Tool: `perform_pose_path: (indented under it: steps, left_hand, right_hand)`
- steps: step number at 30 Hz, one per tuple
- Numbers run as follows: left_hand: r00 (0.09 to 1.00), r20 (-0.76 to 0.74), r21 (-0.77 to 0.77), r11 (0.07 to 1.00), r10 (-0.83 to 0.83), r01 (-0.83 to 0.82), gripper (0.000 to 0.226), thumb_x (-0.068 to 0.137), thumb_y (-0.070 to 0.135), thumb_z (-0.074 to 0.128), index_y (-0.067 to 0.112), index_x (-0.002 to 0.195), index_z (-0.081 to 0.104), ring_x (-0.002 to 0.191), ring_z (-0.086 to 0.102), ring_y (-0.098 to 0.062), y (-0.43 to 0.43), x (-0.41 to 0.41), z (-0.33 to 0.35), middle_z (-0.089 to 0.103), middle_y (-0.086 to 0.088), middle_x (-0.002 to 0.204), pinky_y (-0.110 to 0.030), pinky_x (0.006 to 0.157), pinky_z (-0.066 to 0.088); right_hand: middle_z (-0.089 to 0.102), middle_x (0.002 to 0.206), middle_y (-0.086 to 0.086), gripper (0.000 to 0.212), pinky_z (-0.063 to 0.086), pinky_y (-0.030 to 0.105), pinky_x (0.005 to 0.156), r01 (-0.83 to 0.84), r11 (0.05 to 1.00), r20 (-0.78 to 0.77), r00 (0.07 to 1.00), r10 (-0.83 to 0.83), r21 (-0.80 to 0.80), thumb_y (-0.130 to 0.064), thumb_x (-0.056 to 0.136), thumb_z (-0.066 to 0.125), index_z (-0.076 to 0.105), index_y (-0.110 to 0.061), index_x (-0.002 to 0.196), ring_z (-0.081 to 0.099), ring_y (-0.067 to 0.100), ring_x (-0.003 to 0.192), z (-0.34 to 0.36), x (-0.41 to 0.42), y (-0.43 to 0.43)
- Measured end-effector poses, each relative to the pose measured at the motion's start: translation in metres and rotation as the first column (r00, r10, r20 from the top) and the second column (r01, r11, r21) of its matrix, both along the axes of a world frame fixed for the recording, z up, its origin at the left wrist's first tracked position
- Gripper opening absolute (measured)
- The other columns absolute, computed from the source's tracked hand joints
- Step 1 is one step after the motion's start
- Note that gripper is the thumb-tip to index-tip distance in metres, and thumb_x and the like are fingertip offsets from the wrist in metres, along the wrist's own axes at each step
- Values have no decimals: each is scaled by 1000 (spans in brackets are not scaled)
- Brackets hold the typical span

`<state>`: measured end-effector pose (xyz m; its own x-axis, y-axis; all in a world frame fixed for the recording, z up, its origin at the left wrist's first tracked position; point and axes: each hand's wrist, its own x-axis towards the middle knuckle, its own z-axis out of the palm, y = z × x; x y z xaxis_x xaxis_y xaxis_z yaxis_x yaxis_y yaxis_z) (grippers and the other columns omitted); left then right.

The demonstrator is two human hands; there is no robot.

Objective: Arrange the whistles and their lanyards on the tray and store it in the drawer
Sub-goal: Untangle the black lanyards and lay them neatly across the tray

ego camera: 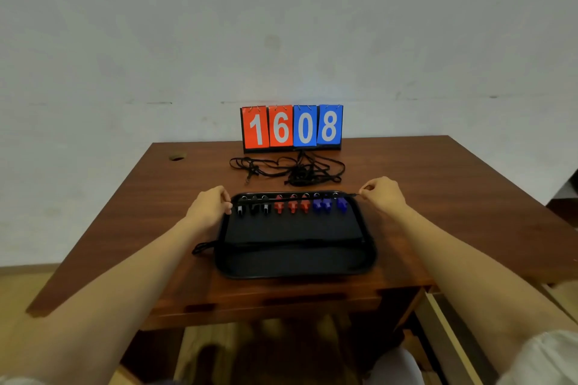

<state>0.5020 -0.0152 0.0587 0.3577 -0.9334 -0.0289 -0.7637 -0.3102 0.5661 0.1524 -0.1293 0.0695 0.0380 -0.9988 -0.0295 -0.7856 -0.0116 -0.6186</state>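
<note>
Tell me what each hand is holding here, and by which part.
One black lanyard, stretched over the row of whistles on the tray: the left hand pinches its left end, the right hand its right end.

Soft even indoor light, faint shadows, slight blur, wide-angle edge stretching
</note>
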Motion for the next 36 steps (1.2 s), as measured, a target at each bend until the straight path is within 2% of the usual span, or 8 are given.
perform_pose_path:
  steps: [3,7,12,16,19,25,33,36]
  left_hand:
    - [1000,30,25,1000,0,0,8,89,19,62,13,87,66,93,60,-21,6,-3,-6,67,-1,88,-36,80,48]
    - [998,63,78,997,-16,11,19,94,21,55,14,101,71,101,62,-25,10,-2,-17,69,-6,108,-34,83,47]
    - [989,129,137,989,-75,57,20,96,19,51,15,107,67,68,58,-21,14,-6,-30,68,-9,97,-31,68,47]
    - [974,215,134,990,-68,39,9,92,24,57,22,100,62,98,62,-24,18,-7,-37,67,-2,107,-36,89,47]
    - [955,291,99,995,-54,26,8,93,27,56,25,93,63,104,60,-24,19,-8,-41,69,1,103,-38,94,40]
    - [943,328,123,992,-54,14,9,92,27,57,25,92,66,109,55,-26,21,-14,-49,68,0,100,-41,97,32]
    - [935,351,133,991,-42,-5,15,93,33,54,29,97,68,117,47,-27,23,-18,-54,63,0,107,-42,99,28]
    - [895,438,132,991,-78,22,23,94,38,49,30,107,67,123,40,-27,26,-19,-57,57,1,118,-43,100,24]
  right_hand:
    - [70,83,8,14,54,36,70,46,999,-29,999,-45,17,-15,76,58,68,-17,67,65,31,80,-7,-3,11]
    - [69,87,9,6,52,34,71,61,995,-39,998,-58,80,-17,76,65,66,-16,70,64,30,83,-18,-6,20]
    - [70,90,15,17,52,34,67,47,989,-87,996,-35,140,-13,82,56,71,-3,85,66,30,81,-30,-11,28]
    - [70,89,11,13,55,37,71,17,988,-67,998,-7,152,-10,83,58,70,-5,83,66,28,86,-39,-18,34]
    - [70,90,12,8,55,38,76,10,990,-49,999,-3,139,-9,83,63,67,-8,77,65,27,88,-45,-23,34]
    - [68,89,10,19,57,40,75,-21,994,-142,989,37,110,-13,88,57,60,-16,69,63,27,89,-57,-24,32]
    - [60,107,10,7,50,42,85,-75,997,-314,946,78,21,-19,89,52,59,-18,88,52,31,108,-60,-24,35]
    - [53,120,9,26,41,42,94,-204,978,-385,907,173,-41,-18,89,49,56,-15,115,43,31,117,-59,-26,37]
